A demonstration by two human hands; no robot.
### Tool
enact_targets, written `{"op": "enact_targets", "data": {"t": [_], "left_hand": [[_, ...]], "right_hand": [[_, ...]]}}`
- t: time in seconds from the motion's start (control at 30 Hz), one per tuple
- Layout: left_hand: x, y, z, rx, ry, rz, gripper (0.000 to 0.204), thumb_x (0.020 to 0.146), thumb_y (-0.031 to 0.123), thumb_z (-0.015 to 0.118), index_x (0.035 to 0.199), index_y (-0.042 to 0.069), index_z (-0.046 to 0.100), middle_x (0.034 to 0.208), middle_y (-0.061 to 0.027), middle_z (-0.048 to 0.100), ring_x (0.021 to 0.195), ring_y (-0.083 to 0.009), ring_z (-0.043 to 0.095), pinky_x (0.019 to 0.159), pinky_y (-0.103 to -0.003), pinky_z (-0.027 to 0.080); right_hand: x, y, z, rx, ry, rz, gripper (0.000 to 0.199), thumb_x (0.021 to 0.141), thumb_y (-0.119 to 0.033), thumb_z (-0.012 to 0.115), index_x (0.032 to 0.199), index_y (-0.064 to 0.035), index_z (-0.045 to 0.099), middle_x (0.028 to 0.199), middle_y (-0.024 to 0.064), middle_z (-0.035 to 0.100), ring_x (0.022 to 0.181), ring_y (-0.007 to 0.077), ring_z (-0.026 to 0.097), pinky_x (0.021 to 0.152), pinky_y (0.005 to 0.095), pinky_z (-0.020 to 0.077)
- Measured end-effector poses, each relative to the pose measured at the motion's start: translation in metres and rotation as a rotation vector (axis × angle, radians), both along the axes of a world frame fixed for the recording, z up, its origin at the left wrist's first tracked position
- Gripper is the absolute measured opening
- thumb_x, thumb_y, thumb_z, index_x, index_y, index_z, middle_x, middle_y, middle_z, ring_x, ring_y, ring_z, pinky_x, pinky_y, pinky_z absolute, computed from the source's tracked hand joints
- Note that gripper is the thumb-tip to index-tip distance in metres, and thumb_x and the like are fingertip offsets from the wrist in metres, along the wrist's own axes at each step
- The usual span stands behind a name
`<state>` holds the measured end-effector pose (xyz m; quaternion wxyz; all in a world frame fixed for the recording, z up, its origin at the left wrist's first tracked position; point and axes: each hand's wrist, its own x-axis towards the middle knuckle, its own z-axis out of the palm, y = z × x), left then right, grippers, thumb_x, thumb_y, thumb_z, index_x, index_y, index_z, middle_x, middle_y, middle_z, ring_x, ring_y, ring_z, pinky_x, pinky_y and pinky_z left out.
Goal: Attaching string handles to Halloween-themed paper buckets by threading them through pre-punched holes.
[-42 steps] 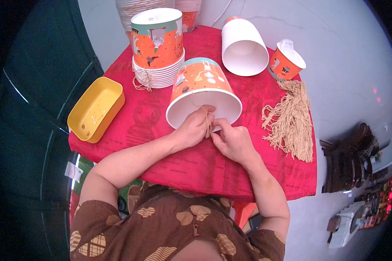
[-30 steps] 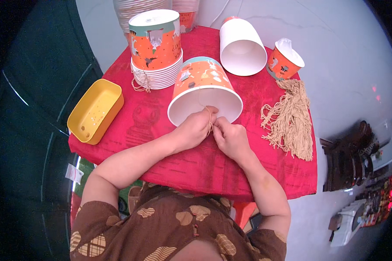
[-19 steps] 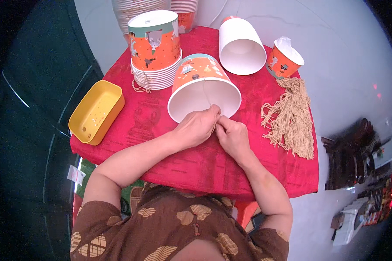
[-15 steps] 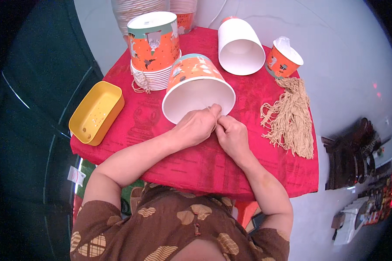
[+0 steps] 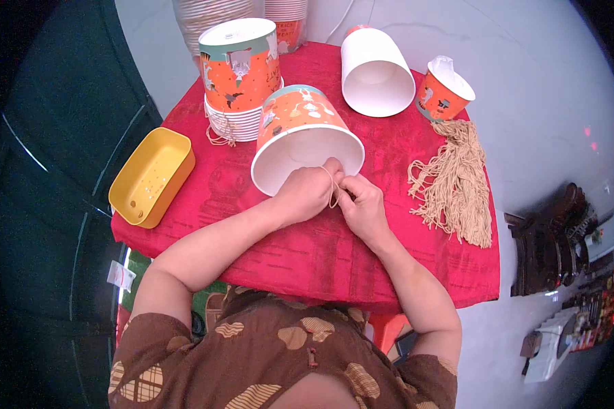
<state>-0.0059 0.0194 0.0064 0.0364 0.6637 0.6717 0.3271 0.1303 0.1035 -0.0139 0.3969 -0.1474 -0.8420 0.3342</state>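
A paper bucket [image 5: 300,114] with orange and green printing lies on its side, its white mouth toward me. At the right of its rim my left hand [image 5: 305,193] and my right hand [image 5: 363,207] meet. A loop of tan string [image 5: 332,185] passes over the left fingers and runs to the right hand. Both hands are closed, pinching the string. The left fingertips reach into the mouth, where they are partly hidden. A bundle of cut tan strings [image 5: 454,187] lies to the right of my hands.
At the left edge stands a yellow tray [image 5: 182,167] holding small bits. Behind it rises a stack of upside-down buckets [image 5: 235,78] with string hanging from it. A white-mouthed bucket [image 5: 377,75] lies at the back. A small orange cup [image 5: 440,97] holds white plastic. The tablecloth [image 5: 218,225] is red.
The bucket has turned a little and shifted slightly left. The string now shows as a wider loop over my left fingers. My hands stay close together at the rim.
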Motion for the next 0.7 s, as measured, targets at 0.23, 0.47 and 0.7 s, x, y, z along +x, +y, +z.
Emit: {"op": "enact_targets", "data": {"t": [0.23,0.47,0.7], "left_hand": [[-0.008,0.0,0.002,-0.191,-0.629,-0.085,0.015,0.096,0.007,0.037,0.097,0.002,0.051,0.068,-0.0053,0.054,0.057,-0.0142,0.053,0.05,-0.029,0.044],[-0.01,-0.007,0.006,-0.31,-0.885,-0.062,0.026,0.094,0.001,0.028,0.107,-0.001,0.05,0.08,-0.0055,0.053,0.06,-0.0103,0.052,0.05,-0.024,0.046],[-0.011,-0.007,0.001,-0.286,-0.903,-0.064,0.021,0.093,0.001,0.038,0.11,-0.003,0.05,0.083,-0.0073,0.055,0.063,-0.0111,0.055,0.05,-0.024,0.047]], "right_hand": [[0.001,0.004,0.006,-0.015,-0.055,-0.017,0.004,0.081,-0.002,0.063,0.084,0.0009,0.065,0.078,0.0174,0.06,0.071,0.0321,0.062,0.063,0.0388,0.0487],[0.002,0.004,0.007,-0.059,-0.127,-0.017,0.005,0.08,-0.002,0.063,0.081,0.0018,0.064,0.079,0.0167,0.059,0.071,0.0307,0.062,0.064,0.0391,0.0487],[0.004,0.005,0.003,-0.05,-0.127,0.008,0.003,0.08,0.0,0.065,0.082,0.0021,0.064,0.083,0.0105,0.058,0.072,0.0195,0.058,0.064,0.0309,0.0466]]}}
